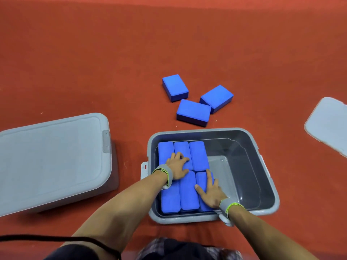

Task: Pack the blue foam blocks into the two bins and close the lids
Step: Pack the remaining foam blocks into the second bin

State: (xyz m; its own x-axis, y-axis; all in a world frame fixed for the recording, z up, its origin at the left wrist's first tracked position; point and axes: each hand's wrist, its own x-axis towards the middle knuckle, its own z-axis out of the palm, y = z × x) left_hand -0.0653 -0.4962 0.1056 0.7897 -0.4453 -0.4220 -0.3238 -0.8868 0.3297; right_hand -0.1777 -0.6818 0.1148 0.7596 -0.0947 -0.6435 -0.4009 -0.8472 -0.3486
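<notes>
The floor is a flat brick red. Three loose foam blocks on it, beyond the open bin, are bright blue with darker blue sides. The six blocks packed in the open bin are the same bright blue. That bin is grey, paler along its rim. The closed bin at the left and the loose lid at the far right are pale grey. Both wrists wear grey bands edged in lime green. At the near edge, the clothing is a dark plaid.
</notes>
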